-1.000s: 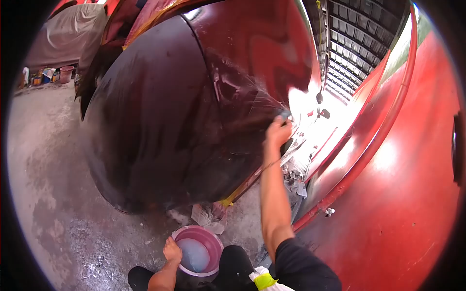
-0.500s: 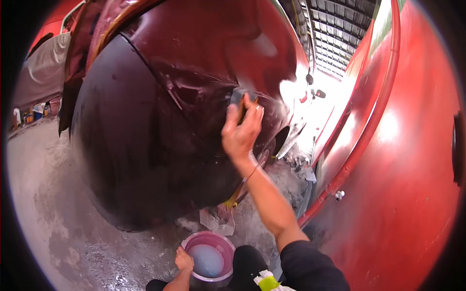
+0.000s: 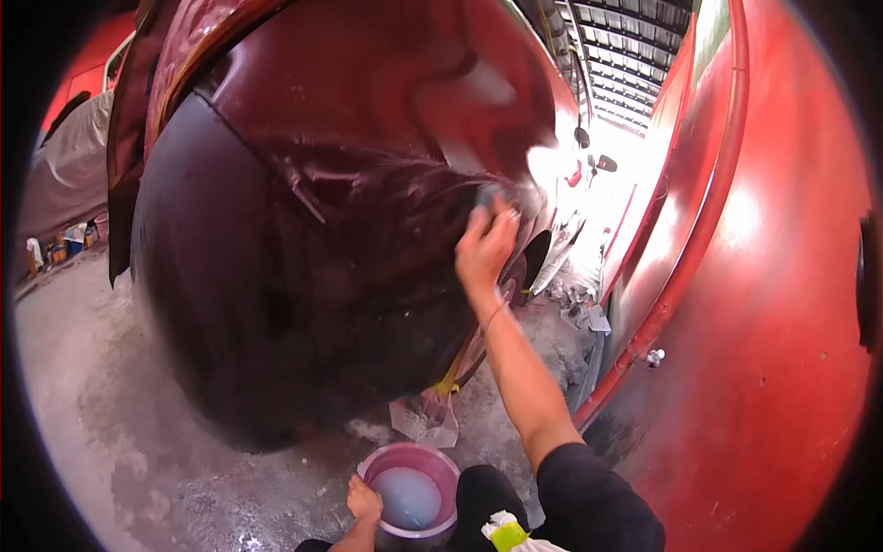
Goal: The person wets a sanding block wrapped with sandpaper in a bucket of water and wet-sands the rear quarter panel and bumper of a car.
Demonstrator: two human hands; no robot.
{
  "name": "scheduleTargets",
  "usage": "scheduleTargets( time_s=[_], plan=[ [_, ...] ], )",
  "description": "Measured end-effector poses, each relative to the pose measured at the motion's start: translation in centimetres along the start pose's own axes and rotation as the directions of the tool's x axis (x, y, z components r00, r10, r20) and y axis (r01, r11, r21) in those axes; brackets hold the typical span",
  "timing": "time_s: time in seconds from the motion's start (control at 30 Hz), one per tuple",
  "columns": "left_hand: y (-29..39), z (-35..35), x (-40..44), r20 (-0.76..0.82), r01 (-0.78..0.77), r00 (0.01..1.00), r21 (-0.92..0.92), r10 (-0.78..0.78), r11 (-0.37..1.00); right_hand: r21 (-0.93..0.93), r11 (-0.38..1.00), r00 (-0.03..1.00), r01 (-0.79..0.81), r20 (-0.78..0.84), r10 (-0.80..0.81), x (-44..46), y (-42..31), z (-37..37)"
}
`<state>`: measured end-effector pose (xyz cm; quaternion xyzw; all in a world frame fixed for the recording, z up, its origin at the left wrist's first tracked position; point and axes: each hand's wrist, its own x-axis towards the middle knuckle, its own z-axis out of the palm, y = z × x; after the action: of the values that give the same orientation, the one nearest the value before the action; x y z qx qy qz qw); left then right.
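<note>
My right hand (image 3: pixel 486 247) is closed around a small grey sanding pad (image 3: pixel 489 194), pressing it to the right side of a dark maroon car body panel (image 3: pixel 322 285). Wet streaks shine on the paint beside the pad. Motion blurs the fingertips and part of the pad. Low down, my left hand (image 3: pixel 364 500) grips the left rim of a pink plastic basin (image 3: pixel 432 454). Cloudy, bluish-white water (image 3: pixel 409 500) fills part of it. The left thumb is largely hidden.
A red wall with a curved red pipe (image 3: pixel 708 239) runs close along my right. Clear plastic sheeting (image 3: pixel 425 423) lies under the car on the wet concrete floor (image 3: pixel 110 396). Bottles and cans (image 3: pixel 69 241) stand far left, near a covered vehicle (image 3: pixel 74 175).
My right hand has slid the pad to the right and slightly down across the panel. The left hand still holds the basin, and the view has shifted a little.
</note>
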<state>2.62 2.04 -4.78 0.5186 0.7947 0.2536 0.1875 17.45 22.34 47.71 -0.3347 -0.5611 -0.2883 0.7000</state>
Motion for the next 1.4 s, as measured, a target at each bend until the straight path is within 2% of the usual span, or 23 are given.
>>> scheduleTargets(
  time_s=[0.03,0.1,0.13,0.17,0.23,0.3,0.33,0.43,0.5,0.57,0.67,0.7,0.77,0.87,0.97,1.0,1.1,1.17,1.2,1.23,1.3,1.37,1.4],
  plan=[
    [-0.6,0.3,-0.5,0.013,0.011,1.0,0.004,-0.011,1.0,-0.036,0.981,0.981,-0.189,-0.052,0.187,1.3,0.7,0.5],
    [-0.8,0.9,0.0,-0.01,-0.042,0.999,-0.026,0.042,0.999,-0.108,0.97,0.974,-0.219,-0.091,0.209,0.2,-0.5,1.1],
    [-0.9,0.7,-0.1,-0.03,-0.068,0.997,-0.058,0.066,0.996,-0.024,0.975,0.975,-0.219,-0.04,0.218,-1.6,-4.0,-0.2],
    [-0.6,0.7,0.5,-0.036,-0.072,0.997,-0.064,0.069,0.995,0.073,0.989,0.991,-0.13,-0.004,0.131,-4.6,-6.8,-1.2],
    [-0.9,0.9,0.1,0.012,-0.033,0.999,-0.056,0.034,0.998,0.045,0.998,0.999,0.041,0.014,-0.042,-8.1,-6.0,-1.9],
    [-0.3,-0.5,-0.4,0.001,-0.047,0.999,-0.043,0.047,0.998,0.02,0.979,0.979,-0.203,-0.015,0.203,-4.0,-2.6,-1.3],
    [0.0,-1.1,-0.7,-0.007,-0.061,0.998,-0.041,0.06,0.997,-0.075,0.98,0.982,-0.183,-0.069,0.178,-2.6,0.4,0.0],
    [-0.8,0.7,0.0,-0.058,-0.081,0.995,-0.053,0.078,0.995,-0.052,0.773,0.774,-0.632,-0.004,0.633,0.4,-1.2,-0.1],
    [-0.7,0.1,-0.2,-0.058,-0.075,0.996,-0.057,0.072,0.996,-0.076,0.976,0.976,-0.204,-0.087,0.197,-5.9,-4.3,-0.2],
    [-0.4,0.4,-0.6,-0.043,-0.065,0.997,-0.057,0.063,0.996,0.04,0.968,0.968,-0.247,0.042,0.246,-9.4,-6.7,-1.8],
    [-0.1,-0.2,0.3,-0.052,-0.068,0.997,-0.081,0.064,0.994,-0.171,0.929,0.944,-0.329,-0.053,0.325,-4.7,0.4,-0.2],
    [-0.1,-0.5,0.1,-0.064,-0.089,0.994,-0.085,0.084,0.992,-0.151,0.841,0.854,-0.52,-0.057,0.518,-2.6,2.4,0.2],
    [-0.2,-0.5,-0.9,-0.064,-0.11,0.992,-0.094,0.104,0.989,-0.144,0.727,0.738,-0.671,-0.037,0.674,-1.0,2.4,0.2],
    [0.3,-0.6,0.6,-0.032,-0.079,0.997,-0.105,0.076,0.991,-0.074,0.951,0.954,-0.3,-0.029,0.298,-8.8,-3.2,-1.2],
    [-0.8,0.3,-0.4,-0.049,-0.064,0.997,-0.095,0.06,0.993,-0.171,0.91,0.925,-0.377,-0.024,0.379,-9.3,1.3,-1.7],
    [-0.1,0.5,0.1,-0.046,-0.066,0.997,-0.111,0.061,0.992,-0.245,0.811,0.842,-0.531,-0.045,0.538,-7.4,3.6,-1.2],
    [-0.7,-0.2,-0.6,0.032,-0.056,0.998,-0.093,0.059,0.994,-0.071,0.605,0.606,-0.793,-0.003,0.795,-3.8,4.0,-1.9],
    [-0.5,0.2,0.1,-0.009,-0.057,0.998,-0.096,0.056,0.994,-0.125,0.889,0.897,-0.44,-0.036,0.44,-9.1,1.7,-1.1],
    [-0.1,0.1,0.8,-0.019,-0.055,0.998,-0.098,0.053,0.994,-0.045,0.944,0.945,-0.326,-0.001,0.326,-10.7,-2.2,-2.2],
    [0.0,0.0,0.7,-0.027,-0.06,0.998,-0.1,0.058,0.993,-0.054,0.942,0.94,-0.331,0.062,0.334,-11.2,-3.3,-3.1],
    [-0.3,-0.2,-0.2,-0.03,-0.052,0.998,-0.097,0.049,0.994,-0.047,0.935,0.936,-0.353,-0.028,0.352,-8.9,2.2,-1.8],
    [-0.2,-0.3,-0.2,-0.031,-0.075,0.997,-0.054,0.073,0.996,-0.159,0.779,0.789,-0.607,-0.006,0.614,-4.7,5.7,-1.3],
    [-0.8,-0.6,-0.5,-0.021,-0.069,0.997,-0.041,0.068,0.997,-0.053,0.678,0.678,-0.734,0.003,0.735,-3.2,4.8,-1.3]
  ],
)
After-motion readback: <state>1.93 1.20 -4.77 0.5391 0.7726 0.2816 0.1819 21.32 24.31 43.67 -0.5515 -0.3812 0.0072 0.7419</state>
